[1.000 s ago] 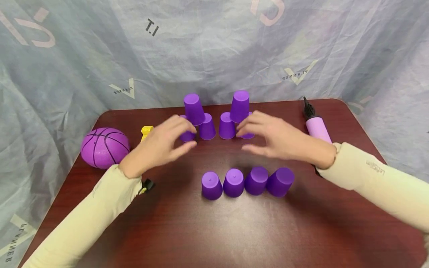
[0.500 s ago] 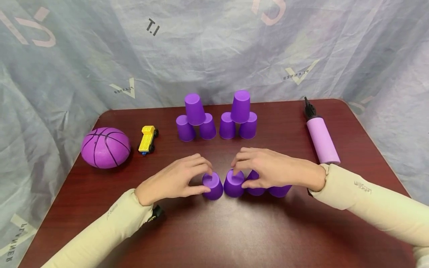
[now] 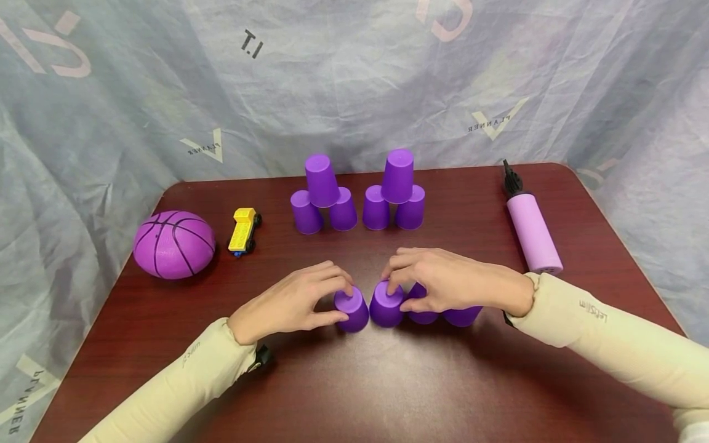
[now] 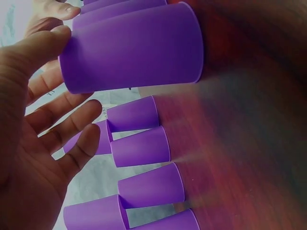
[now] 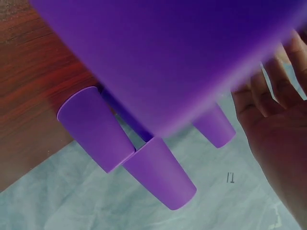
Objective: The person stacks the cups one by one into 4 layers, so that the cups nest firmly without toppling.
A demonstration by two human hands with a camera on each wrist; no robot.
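While curled over the near row | left hand [image 3: 290, 303] fingers grasp leftmost cup [image 3: 351, 309] | right hand [image 3: 443, 281] fingers seemingly pinch second cup [image 3: 386, 305]

From my head view, the right hand [image 3: 443, 283] covers most of the two right-hand cups [image 3: 443, 315] in the near row; I see only their lower rims. In the right wrist view one cup [image 5: 182, 57] fills the upper frame, blurred and cut off. The desk [image 4: 259, 143] smears at the left wrist view's right.
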